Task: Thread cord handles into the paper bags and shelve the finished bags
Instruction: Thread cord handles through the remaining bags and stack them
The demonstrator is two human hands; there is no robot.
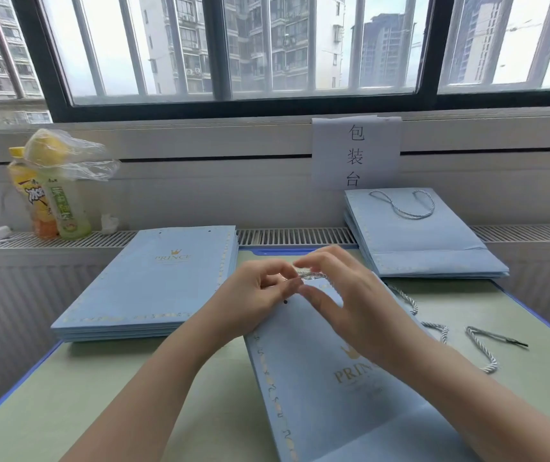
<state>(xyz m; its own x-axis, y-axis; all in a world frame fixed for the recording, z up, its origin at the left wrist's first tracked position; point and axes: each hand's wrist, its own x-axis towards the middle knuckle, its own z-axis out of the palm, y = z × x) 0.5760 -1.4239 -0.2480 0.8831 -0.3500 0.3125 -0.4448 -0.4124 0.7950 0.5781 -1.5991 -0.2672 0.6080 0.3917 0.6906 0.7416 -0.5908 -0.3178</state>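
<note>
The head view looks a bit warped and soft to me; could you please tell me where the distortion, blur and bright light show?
Head view: wide-angle bending bows the window frame and splays the table edge; daylight behind the bars washes out the sky; both hands, left and right, and the cord they pinch are soft; the bag print reads clearly.

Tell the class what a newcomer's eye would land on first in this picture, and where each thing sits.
First, the two hands, left hand and right hand, meeting mid-frame to pinch a cord over a blue paper bag on the green table. Next, the stack of unthreaded bags to the left and the finished bags at the back right.
</note>
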